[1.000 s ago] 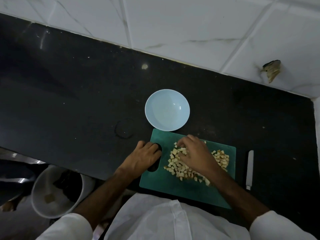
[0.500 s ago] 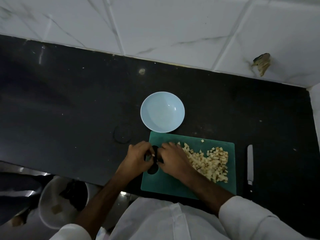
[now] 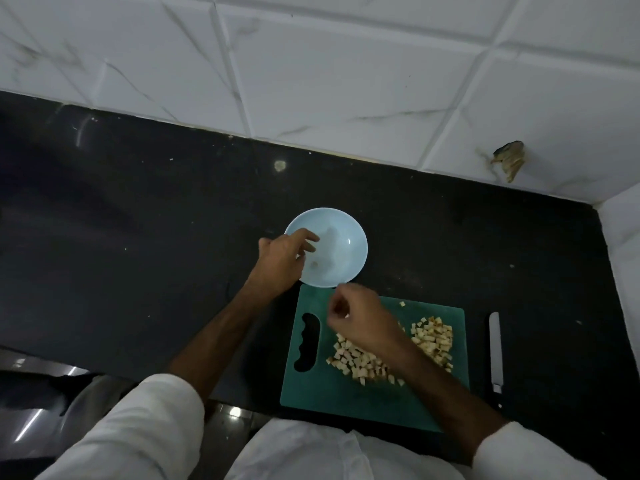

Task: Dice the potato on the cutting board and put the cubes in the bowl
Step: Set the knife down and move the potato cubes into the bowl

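- Left hand (image 3: 282, 259) is over the near-left part of the bowl (image 3: 349, 230), its fingers (image 3: 306, 237) loosely spread and released above the inside; they hold nothing that shows.
- A small pale bit (image 3: 314, 264) lies in the bowl just under those fingers, beside a blurred grey smear; it may be a potato cube, but motion blur makes it hard to tell.
- Right hand (image 3: 360, 318) hangs over the far-left part of the board (image 3: 346, 396), its fingers (image 3: 337, 306) curled in toward the palm. Whether they are pinching cubes or are merely clenched cannot be told, since the inside of the hand is turned away.
- The cubes (image 3: 431, 336) lie on the board in two heaps: one on the right side, one nearer the middle and the front edge, partly hidden under the right wrist and forearm. A single cube (image 3: 402, 304) sits apart near the far edge.
- The board is green, with a scalloped handle slot (image 3: 306, 342) at its left end. It lies on the dark surface (image 3: 138, 254), its far-left corner just beside the bowl.
- The bowl is light blue and sits on the surface just beyond the board.
- A knife (image 3: 495, 351) lies on the surface just right of the board, parallel to its edge, blade pointing away from the person.
- White sleeves (image 3: 149, 431) cover both arms to the forearm.
- A white tiled wall (image 3: 311, 64) rises behind the surface, with a chipped spot (image 3: 509, 161) at the right.
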Tool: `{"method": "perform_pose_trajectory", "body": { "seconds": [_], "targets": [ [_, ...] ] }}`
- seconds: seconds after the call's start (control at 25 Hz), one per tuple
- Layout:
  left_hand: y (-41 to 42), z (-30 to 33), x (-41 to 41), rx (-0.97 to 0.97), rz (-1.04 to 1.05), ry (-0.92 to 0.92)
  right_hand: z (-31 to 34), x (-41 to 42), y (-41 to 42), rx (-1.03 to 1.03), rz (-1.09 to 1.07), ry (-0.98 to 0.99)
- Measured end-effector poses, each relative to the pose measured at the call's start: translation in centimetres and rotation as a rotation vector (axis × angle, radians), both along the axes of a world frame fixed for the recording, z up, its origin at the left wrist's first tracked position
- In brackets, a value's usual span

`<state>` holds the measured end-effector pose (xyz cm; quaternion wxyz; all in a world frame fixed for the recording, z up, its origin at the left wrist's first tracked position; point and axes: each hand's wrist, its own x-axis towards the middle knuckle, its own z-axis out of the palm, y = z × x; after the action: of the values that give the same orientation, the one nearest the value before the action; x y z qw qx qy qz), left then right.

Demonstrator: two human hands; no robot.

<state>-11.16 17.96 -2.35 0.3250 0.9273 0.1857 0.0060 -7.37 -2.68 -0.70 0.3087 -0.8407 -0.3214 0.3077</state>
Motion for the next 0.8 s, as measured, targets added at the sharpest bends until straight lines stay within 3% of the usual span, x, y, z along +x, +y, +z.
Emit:
{"method": "perform_pose_trajectory", "body": {
  "seconds": [0.12,0.24,0.36,0.48,0.64,0.8],
  "targets": [
    [-0.1,0.1,-1.8,-0.015,0.069,-0.118,1.8,4.1,1.3,0.122,-0.172,0.000],
    [-1.6,0.3,-4.7,-0.014,0.035,-0.246,1.4,6.5,3.2,0.165,-0.161,-0.008],
    [-3.8,-1.7,-8.3,-0.085,-0.200,-0.165,1.5,6.9,0.2,0.218,-0.253,0.016],
    [-6.3,-5.0,-10.2,-0.122,-0.401,-0.075,1.5,5.7,-7.8,0.208,-0.401,-0.038],
    [-10.6,-7.0,-8.4,-0.207,-0.319,-0.108,-3.0,2.2,-17.2,0.081,-0.480,-0.248],
    [-12.6,-8.0,-5.6,-0.180,-0.270,-0.099,-7.6,0.7,-17.1,0.065,-0.436,-0.253]
  ]
}}
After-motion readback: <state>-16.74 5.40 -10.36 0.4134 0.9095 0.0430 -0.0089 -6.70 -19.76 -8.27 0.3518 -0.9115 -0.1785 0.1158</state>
